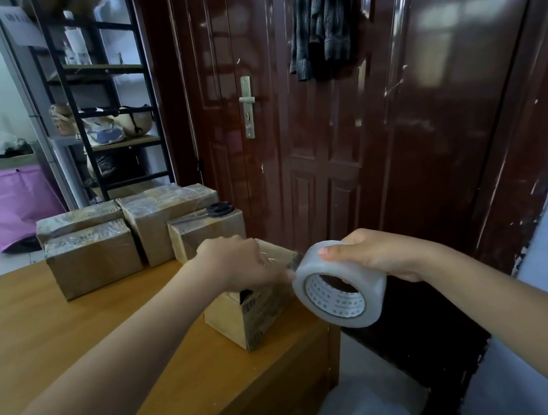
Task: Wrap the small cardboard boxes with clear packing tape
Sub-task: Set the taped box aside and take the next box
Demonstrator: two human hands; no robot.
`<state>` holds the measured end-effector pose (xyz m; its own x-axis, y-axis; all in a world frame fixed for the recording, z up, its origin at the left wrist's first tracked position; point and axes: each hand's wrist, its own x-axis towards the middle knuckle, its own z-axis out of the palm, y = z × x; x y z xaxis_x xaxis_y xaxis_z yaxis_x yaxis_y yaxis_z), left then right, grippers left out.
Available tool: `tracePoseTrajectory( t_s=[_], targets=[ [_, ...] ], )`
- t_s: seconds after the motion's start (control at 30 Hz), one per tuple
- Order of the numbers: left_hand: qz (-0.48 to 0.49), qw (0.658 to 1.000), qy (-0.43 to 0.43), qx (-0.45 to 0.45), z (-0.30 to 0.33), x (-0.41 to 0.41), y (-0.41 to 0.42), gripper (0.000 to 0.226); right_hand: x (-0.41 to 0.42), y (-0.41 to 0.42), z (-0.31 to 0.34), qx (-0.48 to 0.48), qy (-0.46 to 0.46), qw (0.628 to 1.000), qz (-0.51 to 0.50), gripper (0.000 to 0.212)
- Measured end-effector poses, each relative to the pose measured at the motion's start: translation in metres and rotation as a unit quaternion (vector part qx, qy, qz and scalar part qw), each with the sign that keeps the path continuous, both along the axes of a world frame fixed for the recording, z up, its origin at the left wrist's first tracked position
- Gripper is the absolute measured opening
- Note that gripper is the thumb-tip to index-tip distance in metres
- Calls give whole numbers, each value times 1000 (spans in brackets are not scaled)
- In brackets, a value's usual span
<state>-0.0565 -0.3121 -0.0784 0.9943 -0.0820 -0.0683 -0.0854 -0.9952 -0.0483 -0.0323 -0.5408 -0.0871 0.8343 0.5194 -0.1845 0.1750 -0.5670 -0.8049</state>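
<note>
Showing matt brown cardboard on the small box (pixel 244 317), with glossy clear film wrinkling across its top. Beside that box, gleaming translucent plastic tape roll (pixel 341 285). Under it, smooth wooden table (pixel 74 335). Behind it, shining lacquered dark wooden door (pixel 325 132).

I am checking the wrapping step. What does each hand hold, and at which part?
The right hand grips the tape roll, fingers through its core. The left hand presses on top of the box.
</note>
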Motion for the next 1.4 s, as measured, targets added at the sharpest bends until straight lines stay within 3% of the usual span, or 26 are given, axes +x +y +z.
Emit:
tracePoseTrajectory(
  t_s=[0.1,0.17,0.23,0.37,0.43,0.5,0.6,0.67,0.73,0.77,0.87,0.9,1.0,1.07,1.17,1.23,1.3,1.4],
  targets=[
    [7,996,36,78,-2,2,-19,64,0,3,0,-46,-12,999,7,55],
    [0,996,47,80,-2,4,-22,60,-1,-1,3,-42,-7,999,2,56],
    [9,998,51,41,4,7,-16,65,0,-7,4,-70,-10,997,-11,56],
    [26,995,75,-58,13,20,7,65,2,-9,-17,-261,-28,965,-25,52],
    [27,987,94,-127,14,24,17,64,5,-5,-27,-268,-26,963,-26,53],
    [57,952,131,-272,14,27,31,77,5,-1,-23,-211,-30,977,-26,56],
    [110,858,208,-458,0,23,52,93,7,5,-9,-107,-45,993,-26,63],
    [130,813,223,-522,-19,20,64,108,9,6,-5,-66,-59,996,-27,62],
    [124,803,213,-542,-27,17,68,113,9,6,-6,-35,-70,996,-38,60],
    [110,816,205,-528,-24,17,67,110,10,6,-8,-21,-71,996,-46,59],
    [30,875,169,-453,-5,19,64,61,11,8,-12,-5,-73,996,-59,57],
    [-2,896,152,-416,-1,22,61,57,11,9,-13,-5,-79,995,-59,58],
    [-72,975,61,-201,6,25,42,39,8,12,-13,-9,-101,993,-67,60],
    [-91,994,21,-56,12,14,20,19,6,12,-13,-6,-102,992,-73,60],
    [-77,996,42,24,11,5,0,65,1,9,-16,18,-73,994,-76,59],
    [-83,993,16,83,4,5,-3,70,-4,1,-20,51,-32,997,-49,70],
    [-70,996,-7,60,1,7,0,69,-7,-9,-24,82,22,996,-17,78],
    [-38,998,2,-39,4,14,13,76,-10,-16,-24,146,78,986,7,46]
  ],
)
